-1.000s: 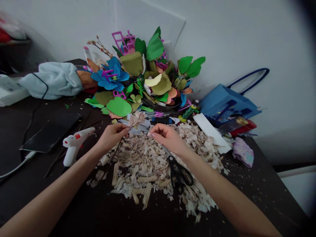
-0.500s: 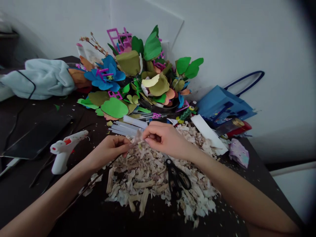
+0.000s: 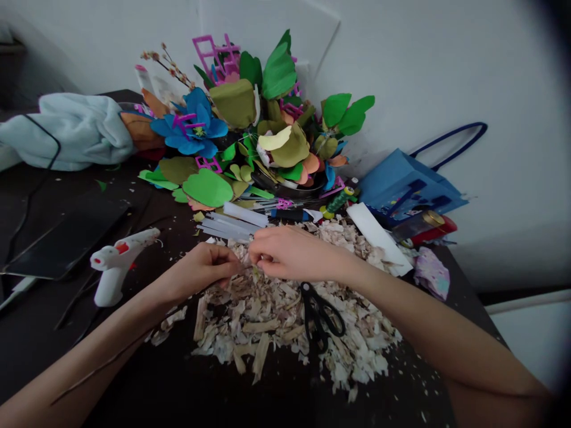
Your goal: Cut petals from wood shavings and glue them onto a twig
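Note:
My left hand (image 3: 207,268) is closed in a pinch on a thin brown twig (image 3: 107,362), whose long end runs back across my left forearm. Facing it, almost touching, my right hand (image 3: 294,252) has its fingers pinched together at the twig's far end; what lies between them is hidden. Beneath both hands spreads a loose heap of pale, dry flakes and strips (image 3: 267,309). Black-handled scissors (image 3: 319,318) lie on this heap, just below my right hand. Behind my hands are several translucent glue sticks (image 3: 229,226).
A white glue gun (image 3: 116,261) stands at left beside a dark tablet (image 3: 66,238). Colourful artificial flowers and leaves (image 3: 241,131) fill the back. To the right are a white block (image 3: 379,238), a blue bag (image 3: 405,184) and a green thread spool (image 3: 339,201).
My right hand has turned over and moved slightly left, closer to my left hand. The twig's long end has swung left, onto my left forearm. The view has shifted a little.

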Tool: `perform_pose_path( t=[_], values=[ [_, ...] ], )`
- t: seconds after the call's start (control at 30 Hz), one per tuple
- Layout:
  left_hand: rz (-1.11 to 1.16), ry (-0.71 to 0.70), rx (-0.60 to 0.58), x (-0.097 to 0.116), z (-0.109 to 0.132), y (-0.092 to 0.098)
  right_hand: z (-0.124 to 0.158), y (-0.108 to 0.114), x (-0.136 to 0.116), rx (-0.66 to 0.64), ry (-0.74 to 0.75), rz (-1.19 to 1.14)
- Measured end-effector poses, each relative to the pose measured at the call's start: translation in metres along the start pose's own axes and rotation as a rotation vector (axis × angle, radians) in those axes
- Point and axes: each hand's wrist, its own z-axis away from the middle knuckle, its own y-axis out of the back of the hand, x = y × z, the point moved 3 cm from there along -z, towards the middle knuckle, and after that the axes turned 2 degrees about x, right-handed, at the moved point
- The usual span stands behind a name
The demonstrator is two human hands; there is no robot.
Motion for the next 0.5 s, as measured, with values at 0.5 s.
perform_pose_path(
  t=[0.5],
  values=[
    [0.014, -0.006, -0.069, -0.0026, -0.0016, -0.0029, -0.0054, -0.0051, -0.0006, -0.063, 0.017, 0.038]
  ],
)
